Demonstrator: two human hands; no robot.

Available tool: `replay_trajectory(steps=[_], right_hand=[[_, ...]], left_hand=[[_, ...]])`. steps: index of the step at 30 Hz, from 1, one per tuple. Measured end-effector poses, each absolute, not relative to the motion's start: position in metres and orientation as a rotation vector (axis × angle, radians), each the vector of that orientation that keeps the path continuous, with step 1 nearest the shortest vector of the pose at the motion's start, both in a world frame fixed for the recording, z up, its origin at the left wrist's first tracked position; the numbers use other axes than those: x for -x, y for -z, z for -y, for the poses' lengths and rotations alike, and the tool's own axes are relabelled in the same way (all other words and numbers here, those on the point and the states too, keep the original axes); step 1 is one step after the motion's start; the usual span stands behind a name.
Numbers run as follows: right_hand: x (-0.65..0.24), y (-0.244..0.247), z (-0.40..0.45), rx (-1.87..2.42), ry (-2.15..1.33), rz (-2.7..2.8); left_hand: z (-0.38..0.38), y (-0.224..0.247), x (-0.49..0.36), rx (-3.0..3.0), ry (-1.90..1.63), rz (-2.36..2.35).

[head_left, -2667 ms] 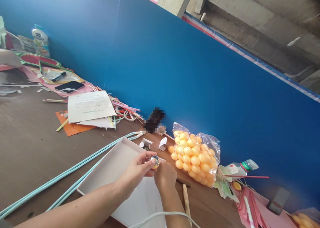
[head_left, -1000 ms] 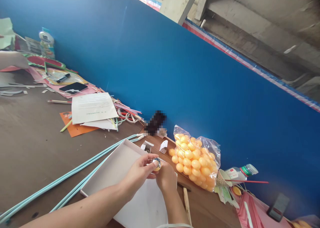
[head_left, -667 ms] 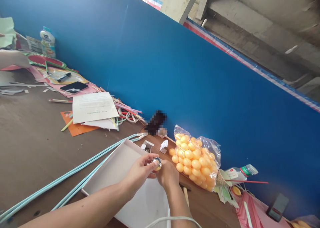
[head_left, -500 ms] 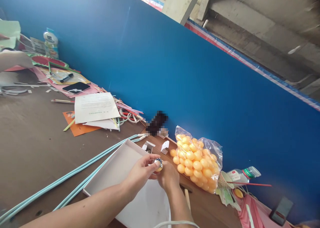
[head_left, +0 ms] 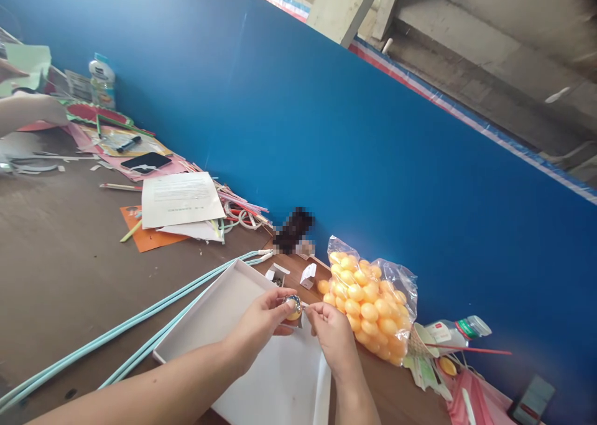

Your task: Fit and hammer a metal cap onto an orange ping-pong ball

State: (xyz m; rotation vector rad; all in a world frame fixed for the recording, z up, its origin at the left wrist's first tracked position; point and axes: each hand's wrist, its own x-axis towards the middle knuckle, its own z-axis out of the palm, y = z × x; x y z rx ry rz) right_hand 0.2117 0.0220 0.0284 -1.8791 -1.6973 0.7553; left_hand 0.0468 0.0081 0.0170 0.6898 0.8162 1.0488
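A shiny ball [head_left: 293,307], silver on top and golden below, is held in my left hand [head_left: 267,318], thumb on its near side, over the upper right part of a white box lid [head_left: 270,369]. Just to the right of the ball, my right hand [head_left: 333,335] has thumb and index finger pinched together; whatever is between them is too small to make out. Beyond my hands stand a small open box [head_left: 277,277] with little metallic pieces inside and a small white carton [head_left: 308,275].
A clear bag of orange balls [head_left: 368,307] lies at the right, near a bottle [head_left: 459,330] and paper cone. Light blue tubes [head_left: 163,307] cross the left side. Papers [head_left: 181,201], a phone [head_left: 146,162] and straws line the blue wall. Another person's hand [head_left: 32,111] is far left.
My right hand has moved away from the ball to the right, its fingertips now pinched beside it. My left hand still holds the ball. The view has shifted slightly.
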Motion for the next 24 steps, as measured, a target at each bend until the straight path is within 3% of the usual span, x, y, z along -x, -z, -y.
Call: replay_trajectory(steps=[6, 16, 24], right_hand=[[-0.212, -0.019, -0.007, 1.431, -1.219, 1.181], [-0.191, -0.019, 0.011, 1.418, -0.958, 1.229], [-0.19, -0.026, 0.016, 1.273, -1.03, 0.955]], left_hand=[[-0.008, -0.018, -0.047, -0.576, -1.036, -0.801], [-0.008, -0.012, -0.046, -0.536, -1.017, -0.666], [-0.008, -0.012, -0.046, -0.517, -1.008, -0.694]])
